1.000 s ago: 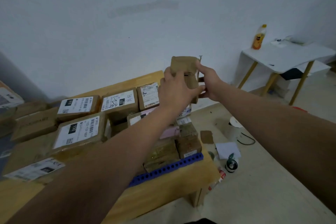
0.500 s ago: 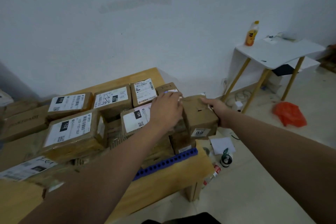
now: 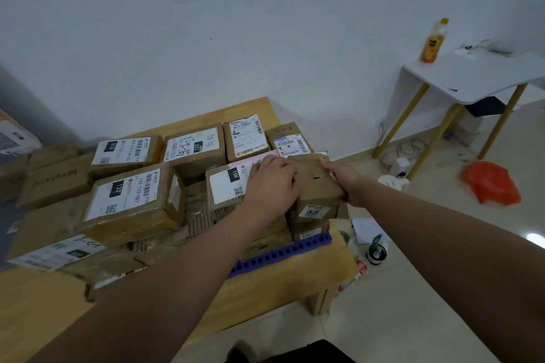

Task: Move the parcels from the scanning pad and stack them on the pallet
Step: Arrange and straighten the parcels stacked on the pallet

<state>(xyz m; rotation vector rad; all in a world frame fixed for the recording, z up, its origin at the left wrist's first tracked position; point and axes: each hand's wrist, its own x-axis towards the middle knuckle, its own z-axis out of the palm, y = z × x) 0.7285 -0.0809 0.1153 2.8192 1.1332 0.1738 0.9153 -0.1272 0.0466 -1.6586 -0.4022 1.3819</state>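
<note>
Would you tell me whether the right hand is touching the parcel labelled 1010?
Touching. The head view shows the right hand gripping the 1010 parcel along its right edge.

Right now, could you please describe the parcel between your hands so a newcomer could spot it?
On the wooden table, look behind the right end of the blue strip. The upper parcel there, unlike its neighbours, has an unlabelled brown top and a 1010 label on its near side.
</note>
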